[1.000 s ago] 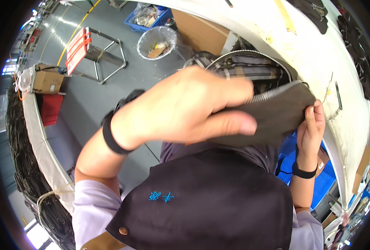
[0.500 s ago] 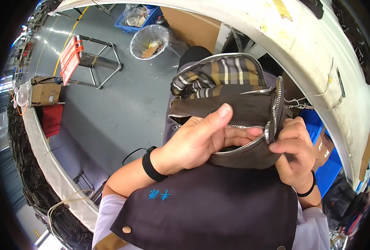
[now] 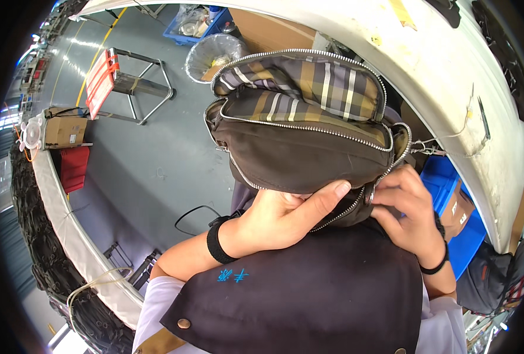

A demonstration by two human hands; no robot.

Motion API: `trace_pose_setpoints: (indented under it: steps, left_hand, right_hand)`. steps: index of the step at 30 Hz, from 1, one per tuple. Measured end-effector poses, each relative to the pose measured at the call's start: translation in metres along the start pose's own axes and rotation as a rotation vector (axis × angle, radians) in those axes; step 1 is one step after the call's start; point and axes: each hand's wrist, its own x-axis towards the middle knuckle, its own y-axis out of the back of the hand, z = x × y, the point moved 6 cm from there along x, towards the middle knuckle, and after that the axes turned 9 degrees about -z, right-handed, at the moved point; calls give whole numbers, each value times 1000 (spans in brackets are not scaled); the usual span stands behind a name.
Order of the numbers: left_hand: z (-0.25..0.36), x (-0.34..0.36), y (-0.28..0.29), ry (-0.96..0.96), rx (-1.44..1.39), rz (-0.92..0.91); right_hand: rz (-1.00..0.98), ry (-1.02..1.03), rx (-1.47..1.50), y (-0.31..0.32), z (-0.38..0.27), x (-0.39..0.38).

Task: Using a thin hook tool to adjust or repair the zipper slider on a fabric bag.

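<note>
A dark olive bag rests over my lap, its upper compartments open, showing brown and grey plaid lining inside silver zippers. My left hand has its fingers inside the lower front opening, out of sight, with the thumb pressed on the outside fabric. My right hand holds the right end of that zipped opening, fingertips bent around the zipper near a metal pull. A dark apron covers my front below the bag.
A curved cream work surface borders the top and right, with blue crates beneath it. A lined bin, red-topped metal stool, cardboard box with small fan, and red bin stand around the grey floor.
The bag has come upright and higher, showing more lining. My left hand, blurred across the bag a second ago, went down into the front opening, now largely hidden. My right hand moved lower along the zipper.
</note>
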Motion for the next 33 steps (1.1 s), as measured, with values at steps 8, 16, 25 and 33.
trace_pose_setpoints:
  steps: [8,16,25,33]
  left_hand:
    - [9,0,-12,-114,394,-183]
    - [16,-5,-12,-269,830,-113]
    - [-1,2,-11,-21,285,-347]
    - [-21,2,-2,169,-78,38]
  right_hand:
    - [109,257,-268,29,-57,51]
    - [121,87,188,14,-25,55]
    - [150,326,-9,13,-33,50]
    - [134,171,186,-3,-19,46]
